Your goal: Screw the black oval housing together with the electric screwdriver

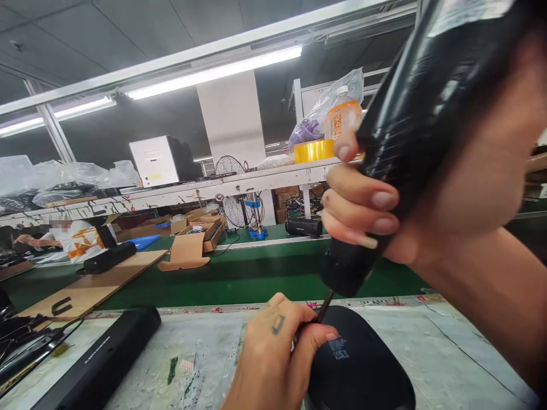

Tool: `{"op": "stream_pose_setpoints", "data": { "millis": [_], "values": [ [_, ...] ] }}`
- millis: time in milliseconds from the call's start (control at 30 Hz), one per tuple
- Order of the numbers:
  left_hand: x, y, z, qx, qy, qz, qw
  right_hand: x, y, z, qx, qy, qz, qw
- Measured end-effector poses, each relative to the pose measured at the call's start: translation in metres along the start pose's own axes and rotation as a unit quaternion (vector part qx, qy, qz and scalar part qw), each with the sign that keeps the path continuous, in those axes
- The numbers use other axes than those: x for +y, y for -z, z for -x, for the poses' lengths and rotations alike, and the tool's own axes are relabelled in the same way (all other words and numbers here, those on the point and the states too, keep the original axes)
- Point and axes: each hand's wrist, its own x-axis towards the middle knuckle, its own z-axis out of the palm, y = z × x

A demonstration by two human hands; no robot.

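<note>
The thin bit (pixel 327 304) stood tilted, its tip hidden, so it risked slipping, scratching the black rounded housing (pixel 363 364) at lower right or nicking the left hand (pixel 276 347), whose thumb and 1 finger pinched it at bottom centre. The right hand (pixel 363 196), right of centre, was wrapped around the black power screwdriver (pixel 410 114) at upper right.

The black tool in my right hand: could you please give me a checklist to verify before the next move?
1. Right hand grips the black tool: ok.
2. Thin shaft points down toward the rounded black device: ok.
3. Left hand clear of the shaft: not ok, it pinches the shaft.
4. Shaft tip seated: cannot tell, left hand hides it.
5. Device's printed text visible: ok.
</note>
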Motion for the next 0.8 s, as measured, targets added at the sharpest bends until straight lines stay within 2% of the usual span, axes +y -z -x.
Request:
{"op": "stream_pose_setpoints", "data": {
  "millis": [67, 200, 233, 333, 400, 667, 800],
  "values": [
    [-0.002, -0.004, -0.002, 0.004, -0.014, -0.017, 1.000, 0.001, -0.005, -0.006, -0.007, -0.030, -0.064, 0.998],
    [-0.007, -0.007, -0.005, 0.039, -0.077, -0.065, 0.994, 0.007, -0.007, -0.012, -0.030, -0.036, -0.064, 0.997],
    [-0.009, -0.006, -0.004, 0.047, -0.070, -0.067, 0.994, 0.008, -0.006, -0.013, -0.036, -0.037, -0.062, 0.997],
    [-0.017, 0.001, 0.001, 0.056, 0.011, -0.059, 0.997, 0.015, 0.000, -0.018, -0.028, -0.040, -0.056, 0.997],
    [-0.022, 0.003, 0.005, 0.048, 0.036, -0.055, 0.997, 0.021, 0.004, -0.022, -0.027, -0.042, -0.063, 0.997],
    [-0.030, 0.005, -0.002, 0.012, -0.041, -0.029, 0.999, 0.042, 0.008, -0.032, -0.047, -0.081, -0.091, 0.991],
    [-0.037, -0.002, -0.003, -0.033, -0.048, -0.033, 0.998, 0.052, 0.010, -0.035, -0.080, -0.118, -0.119, 0.983]
  ]
}}
